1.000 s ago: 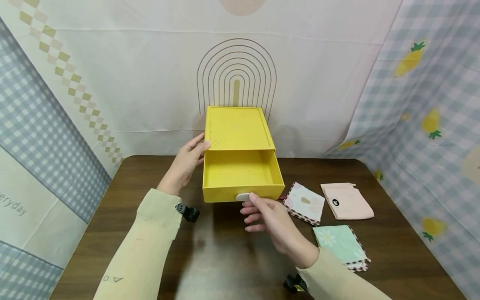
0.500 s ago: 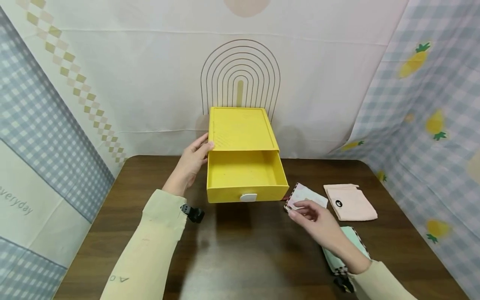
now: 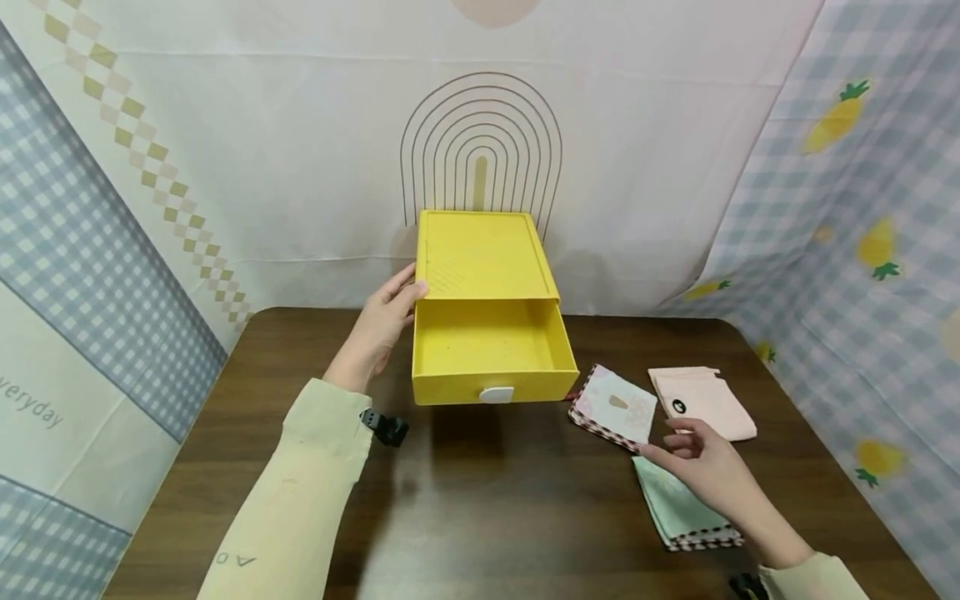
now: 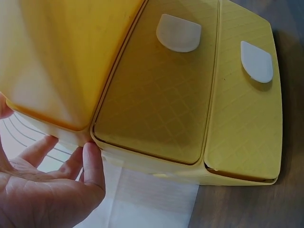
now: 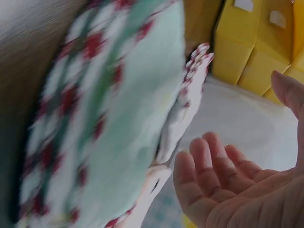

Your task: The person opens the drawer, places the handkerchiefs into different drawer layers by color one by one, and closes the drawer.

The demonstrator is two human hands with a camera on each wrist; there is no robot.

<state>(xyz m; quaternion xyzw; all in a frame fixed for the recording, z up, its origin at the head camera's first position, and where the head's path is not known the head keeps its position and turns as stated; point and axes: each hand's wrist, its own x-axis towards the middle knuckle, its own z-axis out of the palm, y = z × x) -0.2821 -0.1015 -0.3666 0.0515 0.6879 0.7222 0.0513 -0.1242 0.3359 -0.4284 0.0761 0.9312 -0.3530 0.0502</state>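
Observation:
A yellow drawer cabinet stands at the back of the table. Its top drawer is pulled out and shows a bare inside. My left hand rests against the cabinet's left side, thumb at the upper front corner; in the left wrist view its fingertips touch the side wall. My right hand hovers at the far end of a folded mint-green handkerchief, partly covering it. Its fingers are loosely bent and hold nothing. In the right wrist view the palm faces the green handkerchief, apart from it.
A folded white handkerchief with a checked border lies right of the cabinet. Beyond it is a folded pink cloth with a small black round mark. Two lower drawers with white tabs are closed. Printed curtains surround the brown table.
My right hand has left the drawer's white tab and moved right, past the white handkerchief, to the green one. The left hand stays at the cabinet's side.

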